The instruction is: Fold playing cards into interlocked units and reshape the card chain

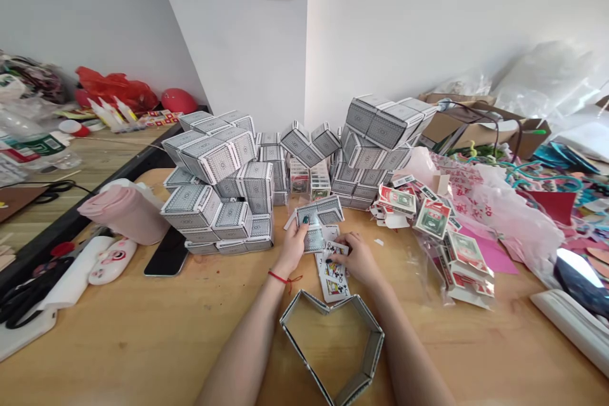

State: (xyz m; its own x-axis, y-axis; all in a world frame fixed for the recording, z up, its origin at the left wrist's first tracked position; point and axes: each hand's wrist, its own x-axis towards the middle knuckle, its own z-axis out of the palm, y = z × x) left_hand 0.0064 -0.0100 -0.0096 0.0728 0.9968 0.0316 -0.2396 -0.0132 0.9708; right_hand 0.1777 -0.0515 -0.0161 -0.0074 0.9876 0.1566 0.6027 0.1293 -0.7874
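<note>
My left hand is closed on a folded block of playing cards with grey patterned backs, held just above the wooden table. My right hand pinches a face-up playing card, a jack or king, that lies partly on the table. Right in front of me lies a heart-shaped frame made of folded cards, hollow in the middle. My left wrist wears a red string bracelet.
Stacks of folded card cubes rise at the left and back. Card boxes in a plastic bag lie right. A pink cup, a black phone, scissors and a white tool sit left.
</note>
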